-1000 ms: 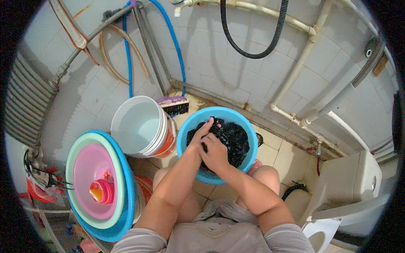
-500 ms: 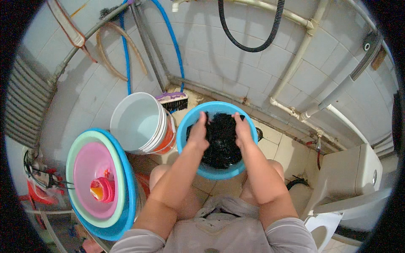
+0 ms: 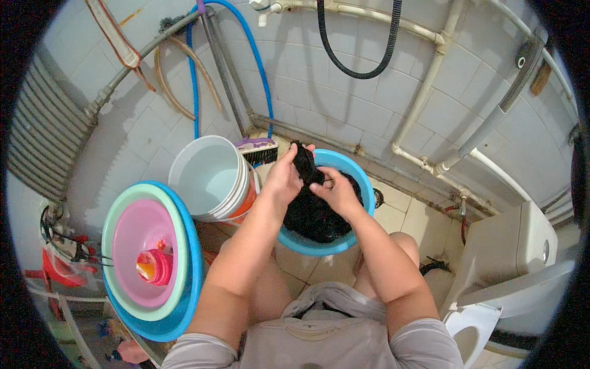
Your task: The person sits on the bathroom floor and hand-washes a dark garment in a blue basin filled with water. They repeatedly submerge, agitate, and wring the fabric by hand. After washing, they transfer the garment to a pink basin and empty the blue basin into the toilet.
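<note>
A light blue basin stands on the floor between my knees with a heap of wet-looking black cloth in it. My left hand is closed round a bunched piece of that cloth, lifted over the basin's left side. Just to its right, my right hand pinches the lower end of the same piece between thumb and fingers. Where the raised piece joins the heap is hidden behind my hands.
Left of the basin stands a white bucket of water. Nearer me are stacked basins, a pink one topmost, holding a red jar. A scrub brush lies behind. A toilet is at right.
Both hands have come up from the cloth in the basin and closer together. A bunched piece of black cloth is now raised between them.
</note>
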A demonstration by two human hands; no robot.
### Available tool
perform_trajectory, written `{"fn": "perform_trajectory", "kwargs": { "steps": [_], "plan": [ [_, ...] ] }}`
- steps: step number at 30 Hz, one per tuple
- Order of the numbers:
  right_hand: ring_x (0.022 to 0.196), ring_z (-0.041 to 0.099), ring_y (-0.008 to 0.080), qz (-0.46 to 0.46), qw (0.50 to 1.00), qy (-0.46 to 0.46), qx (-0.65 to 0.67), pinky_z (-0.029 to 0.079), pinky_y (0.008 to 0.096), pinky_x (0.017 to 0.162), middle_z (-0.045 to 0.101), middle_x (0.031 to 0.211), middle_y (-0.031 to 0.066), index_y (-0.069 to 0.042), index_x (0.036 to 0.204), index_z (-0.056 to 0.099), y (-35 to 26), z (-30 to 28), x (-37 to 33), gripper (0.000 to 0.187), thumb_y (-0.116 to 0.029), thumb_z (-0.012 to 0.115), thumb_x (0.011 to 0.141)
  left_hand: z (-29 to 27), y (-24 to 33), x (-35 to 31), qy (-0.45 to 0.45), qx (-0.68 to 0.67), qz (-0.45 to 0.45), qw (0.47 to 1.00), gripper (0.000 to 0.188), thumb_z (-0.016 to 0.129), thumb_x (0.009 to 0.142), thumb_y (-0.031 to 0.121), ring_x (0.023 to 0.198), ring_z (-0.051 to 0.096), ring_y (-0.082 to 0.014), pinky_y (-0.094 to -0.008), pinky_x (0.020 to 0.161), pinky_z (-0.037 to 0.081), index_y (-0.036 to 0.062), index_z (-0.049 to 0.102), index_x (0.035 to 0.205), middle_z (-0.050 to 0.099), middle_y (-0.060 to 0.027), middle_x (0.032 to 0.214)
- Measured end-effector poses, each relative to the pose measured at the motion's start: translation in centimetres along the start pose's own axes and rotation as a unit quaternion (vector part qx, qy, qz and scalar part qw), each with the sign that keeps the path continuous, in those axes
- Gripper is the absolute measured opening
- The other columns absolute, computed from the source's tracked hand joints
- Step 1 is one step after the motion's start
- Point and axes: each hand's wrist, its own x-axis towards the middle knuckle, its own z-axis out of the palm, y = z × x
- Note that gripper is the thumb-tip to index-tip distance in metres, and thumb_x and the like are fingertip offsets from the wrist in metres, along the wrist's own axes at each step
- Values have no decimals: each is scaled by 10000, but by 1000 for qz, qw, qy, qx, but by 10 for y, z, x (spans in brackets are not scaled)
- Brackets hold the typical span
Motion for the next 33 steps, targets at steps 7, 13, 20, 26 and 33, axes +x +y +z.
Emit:
{"fn": "perform_trajectory", "kwargs": {
  "steps": [7,13,20,26,33],
  "plan": [
    [858,584,203,-50,974,221,-10,453,307,775,628,925,84,-42,1069,616,-3,-44,13,247,-134,556,848,-6,35,-12,67,117,134,982,391,527,900,375,983,552,-199,-423,848,399,98,504,1175,566,-36,1156],
    [853,562,142,-7,951,234,200,422,236,784,611,907,52,-57,1027,594,-8,-56,21,228,-73,460,843,-29,27,2,139,180,165,960,207,518,920,295,823,571,-134,-287,716,441,120,547,1027,603,13,911],
    [883,521,158,64,975,137,160,431,262,782,549,1036,63,-45,1096,576,-30,-53,8,389,53,378,777,-9,36,-6,106,114,229,961,214,492,934,276,829,583,-142,-287,724,473,86,522,1028,595,-21,924],
    [872,492,142,102,974,-48,195,406,233,781,519,1017,44,-44,1153,573,-49,-51,-3,491,115,442,708,-7,46,-12,97,99,246,959,233,493,933,281,821,599,-157,-296,722,496,80,516,1050,590,-28,917],
    [907,487,140,164,931,185,270,414,328,753,554,915,9,-78,1042,550,-29,-45,13,277,-167,633,793,-10,51,-11,166,149,233,947,384,502,928,306,1030,497,-150,-279,891,392,40,463,1202,517,-53,1159]
  ]
}}
